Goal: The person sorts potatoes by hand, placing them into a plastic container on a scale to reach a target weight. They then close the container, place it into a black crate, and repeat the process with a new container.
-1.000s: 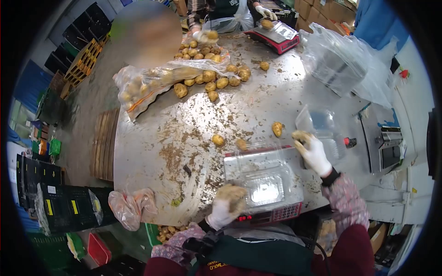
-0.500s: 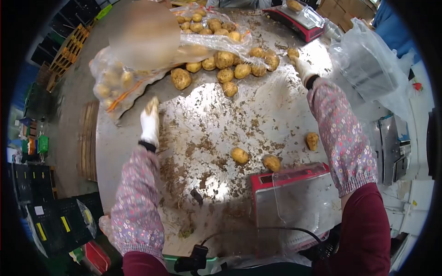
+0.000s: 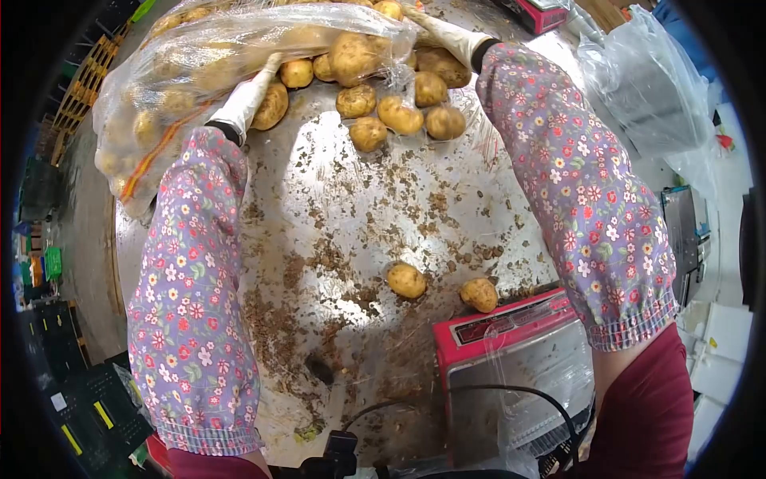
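Observation:
A clear plastic bag (image 3: 199,60) with an orange stripe lies across the far side of the worktable, full of potatoes. My left hand (image 3: 249,97), in a white glove, reaches up against the bag's near edge, fingers straight and together, beside a potato (image 3: 271,107). Over at the bag's right end my gloved right hand (image 3: 451,33) stretches out above a large potato (image 3: 443,68), its fingertips at the plastic and partly hard to see. Several loose potatoes (image 3: 400,116) lie between the hands, in front of the bag's opening.
A red scale (image 3: 511,319) stands at the near right with clear plastic over it. Two potatoes, one (image 3: 406,281) left of the other (image 3: 479,294), lie beyond it. Dirt is scattered over the metal table (image 3: 319,184). Another red scale (image 3: 542,16) and plastic bags (image 3: 646,80) are at right.
Both hands have moved forward to the bag, the right one also leftward, away from the single potato near it. My view has come closer to the bag.

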The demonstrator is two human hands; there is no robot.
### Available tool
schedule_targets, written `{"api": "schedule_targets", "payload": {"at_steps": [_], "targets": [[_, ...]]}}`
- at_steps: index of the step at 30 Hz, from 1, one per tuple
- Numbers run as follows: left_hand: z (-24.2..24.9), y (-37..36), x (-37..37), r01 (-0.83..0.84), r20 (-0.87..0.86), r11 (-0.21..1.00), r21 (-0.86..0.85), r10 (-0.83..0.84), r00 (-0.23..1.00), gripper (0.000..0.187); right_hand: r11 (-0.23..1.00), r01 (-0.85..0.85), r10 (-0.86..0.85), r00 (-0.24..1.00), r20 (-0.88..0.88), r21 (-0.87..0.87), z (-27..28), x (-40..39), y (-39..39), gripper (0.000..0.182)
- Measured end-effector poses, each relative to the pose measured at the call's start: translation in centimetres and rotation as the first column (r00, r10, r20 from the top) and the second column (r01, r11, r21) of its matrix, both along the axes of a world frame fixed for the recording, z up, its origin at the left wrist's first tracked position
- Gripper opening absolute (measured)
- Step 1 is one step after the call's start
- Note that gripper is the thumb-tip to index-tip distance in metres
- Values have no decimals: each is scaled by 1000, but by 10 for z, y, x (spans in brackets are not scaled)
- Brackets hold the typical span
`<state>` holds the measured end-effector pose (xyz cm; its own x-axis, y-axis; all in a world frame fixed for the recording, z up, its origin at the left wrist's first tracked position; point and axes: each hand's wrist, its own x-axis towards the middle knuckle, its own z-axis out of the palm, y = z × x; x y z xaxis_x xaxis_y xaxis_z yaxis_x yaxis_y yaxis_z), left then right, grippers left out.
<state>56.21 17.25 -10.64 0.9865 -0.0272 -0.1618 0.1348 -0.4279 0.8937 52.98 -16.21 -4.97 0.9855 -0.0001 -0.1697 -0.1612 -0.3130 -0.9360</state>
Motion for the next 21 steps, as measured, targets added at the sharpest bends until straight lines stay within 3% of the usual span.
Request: {"api": "schedule_targets", "payload": {"at_steps": [2,3,6,7,8,10,12,14,15,16,18,19,20,21], "targets": [[-20,-5,18,272,128,950,-154,-254,959,83,997,-60,59,998,-35,-46,3,-1,9,80],[-21,-5,22,229,-88,957,-178,-247,965,80,993,-88,83,994,-71,-78,1,-2,11,81],[-9,-19,4,183,-148,938,-294,-234,961,79,975,-181,156,971,-180,-132,2,1,19,84],[6,-25,-14,86,-241,969,-234,-144,960,77,967,-213,180,960,-214,-142,2,1,21,85],[1,-25,-18,116,-92,954,-275,-146,985,76,960,-241,200,947,-252,-145,5,0,23,86],[-9,-24,-19,143,-3,936,-322,-152,988,77,947,-285,222,915,-337,-148,9,-7,24,88],[-17,-21,-26,96,29,944,-317,-91,995,78,943,-331,294,881,-372,-39,7,-16,17,87],[-29,-18,-32,131,93,945,-301,-108,990,76,905,-347,402,888,-223,246,-22,-15,1,71],[-28,-18,-44,138,100,925,-354,-109,989,74,796,-349,482,860,-169,495,-36,-14,-11,62],[-29,-18,-51,137,104,924,-358,-107,989,72,934,-346,357,911,-204,91,-7,-47,4,67],[-20,-21,-82,133,147,938,-320,-89,985,70,954,-258,291,920,-261,153,-11,-61,2,69],[-17,-22,-98,80,150,960,-270,-41,988,69,928,-373,311,810,-497,-27,-3,-61,-6,64],[-4,-26,-121,91,127,930,-356,-48,991,68,970,-207,218,973,-78,127,14,-102,13,53],[-8,-26,-137,63,155,948,-311,-15,988,66,973,-226,230,969,-91,52,12,-110,11,49]]}}
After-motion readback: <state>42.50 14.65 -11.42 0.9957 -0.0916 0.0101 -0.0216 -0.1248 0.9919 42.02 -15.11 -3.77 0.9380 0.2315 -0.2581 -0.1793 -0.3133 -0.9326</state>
